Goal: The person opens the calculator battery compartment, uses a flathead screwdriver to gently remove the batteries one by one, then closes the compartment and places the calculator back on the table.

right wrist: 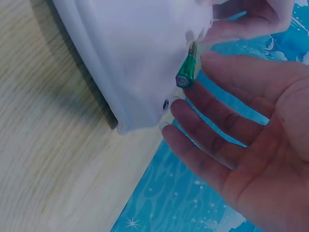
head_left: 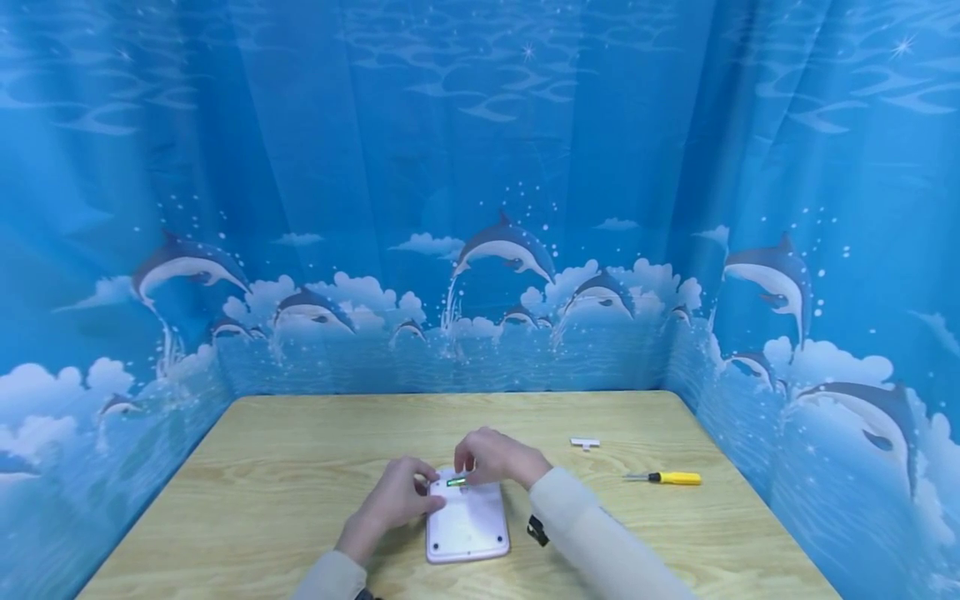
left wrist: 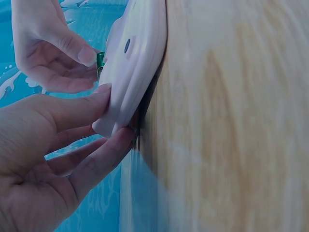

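A flat pale pinkish-white device [head_left: 468, 529] lies on the table with its underside up, dark round spots near its corners. A green battery [head_left: 456, 482] sits at the recess near its far edge, tilted up out of it in the right wrist view. My left hand [head_left: 397, 500] grips the device's left far corner, thumb on top and fingers at the edge below. Thumb and index finger of my right hand [head_left: 491, 457] pinch the battery [right wrist: 187, 70] near its end. The other right fingers are spread near the device's edge. The inside of the recess is mostly hidden.
A small white cover with a tab [head_left: 585, 442] lies at the back right of the wooden table [head_left: 315, 433]. Nearer the right edge is a screwdriver with a yellow handle [head_left: 678, 478]. A blue dolphin-print curtain [head_left: 420, 250] surrounds the table's back and sides.
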{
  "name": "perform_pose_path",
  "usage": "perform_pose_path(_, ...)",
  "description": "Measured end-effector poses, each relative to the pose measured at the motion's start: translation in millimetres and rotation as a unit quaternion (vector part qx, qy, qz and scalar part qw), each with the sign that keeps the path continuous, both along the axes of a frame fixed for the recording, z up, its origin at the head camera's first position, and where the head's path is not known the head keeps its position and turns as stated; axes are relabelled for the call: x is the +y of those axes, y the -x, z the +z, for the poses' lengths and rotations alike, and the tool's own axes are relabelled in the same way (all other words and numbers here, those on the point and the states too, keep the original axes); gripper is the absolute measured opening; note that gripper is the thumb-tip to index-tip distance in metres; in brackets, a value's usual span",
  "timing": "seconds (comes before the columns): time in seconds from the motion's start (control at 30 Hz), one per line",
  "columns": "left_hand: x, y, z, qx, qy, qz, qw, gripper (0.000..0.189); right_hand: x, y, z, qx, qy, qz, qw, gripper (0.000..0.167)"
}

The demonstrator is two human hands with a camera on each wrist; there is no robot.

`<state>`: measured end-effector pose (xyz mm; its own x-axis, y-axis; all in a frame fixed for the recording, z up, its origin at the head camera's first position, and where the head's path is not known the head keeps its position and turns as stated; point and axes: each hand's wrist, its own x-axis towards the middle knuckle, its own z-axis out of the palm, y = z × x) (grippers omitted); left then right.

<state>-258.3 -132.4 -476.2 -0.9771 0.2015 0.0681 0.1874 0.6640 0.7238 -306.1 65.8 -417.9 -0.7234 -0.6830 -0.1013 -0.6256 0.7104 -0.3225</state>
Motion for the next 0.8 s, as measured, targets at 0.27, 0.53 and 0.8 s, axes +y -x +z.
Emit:
perform_pose_path(0.27, 0.6, -0.1, 0.7, -0.003, 0.004, 0.003, 1.0, 0.038, -9.1, -1.4, -4.8, -0.003, -0.026, -0.03, 0.9992, 0.019)
perform_pose_path(0.53, -0.2, -1.0, -1.1, -0.003, -0.003, 0.001, 1.0, 0.037, -12.2, -1.7, -9.5, -0.001, -0.032, -0.035, 0.9989, 0.019)
perform_pose_path(0.8, -0.7, 0.1, -0.9, 0.003, -0.003, -0.005, 1.0, 0.037, -15.2, -1.4, -7.8, 0.011, -0.039, -0.036, 0.9986, 0.02)
